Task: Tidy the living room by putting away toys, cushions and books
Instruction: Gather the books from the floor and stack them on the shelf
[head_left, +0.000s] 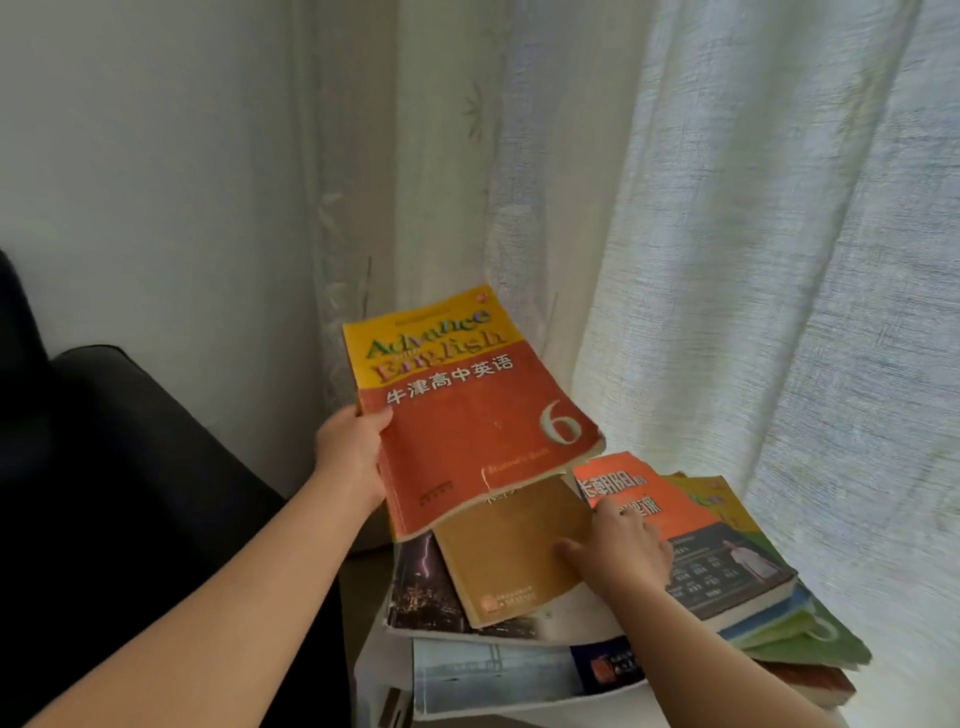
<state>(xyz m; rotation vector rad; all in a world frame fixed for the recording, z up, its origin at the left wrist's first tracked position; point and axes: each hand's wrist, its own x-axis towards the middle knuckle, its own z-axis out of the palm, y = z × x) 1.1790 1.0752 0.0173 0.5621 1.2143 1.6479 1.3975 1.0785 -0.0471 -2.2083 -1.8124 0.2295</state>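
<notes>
- One red-and-yellow paperback textbook (467, 410) is gripped at nine o'clock by the left hand (348, 447).
- At five o'clock, at least six stacked books (498, 561) are pressed by the flat-fingered right hand (623, 551).

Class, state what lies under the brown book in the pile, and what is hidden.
A dark book with a lightning picture lies under the brown book. Most of its cover is hidden, title included.

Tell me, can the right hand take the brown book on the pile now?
Probably yes. The right hand touches the brown book, which lies on top of the pile. The left hand holds the red English book lifted above its far edge, so little blocks it.
</notes>
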